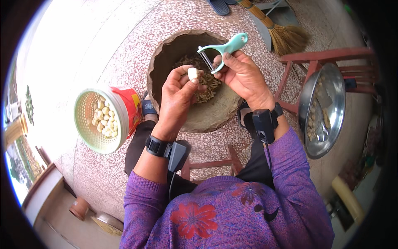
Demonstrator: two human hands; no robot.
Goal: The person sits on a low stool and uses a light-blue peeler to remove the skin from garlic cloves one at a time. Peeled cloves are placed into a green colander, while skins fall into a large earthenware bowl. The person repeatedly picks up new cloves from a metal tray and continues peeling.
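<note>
Between the thumb and fingers of my left hand (178, 90) is a small, pale peeled piece of produce (192, 73), its kind unclear. My right hand (244, 74) grips a mint-green Y-shaped peeler (231, 45), with its metal blade pointing left towards the piece but apart from it. Both hands are over a wide, rough-rimmed brown tub (211, 123), in which a heap of brownish peelings (205, 95) lies. To the left, a pale green perforated basket (84, 137) holds several peeled whitish pieces (105, 119); it sits on a red and white container (126, 105).
At the right, a steel basin (337, 121) with small brown pieces and a flat blade-like object rests on a red wooden chair (326, 56). A straw broom (287, 39) and a grey dustpan (267, 28) are at the top, near a dark slipper (220, 7). A terracotta pot (79, 208) lies lower left.
</note>
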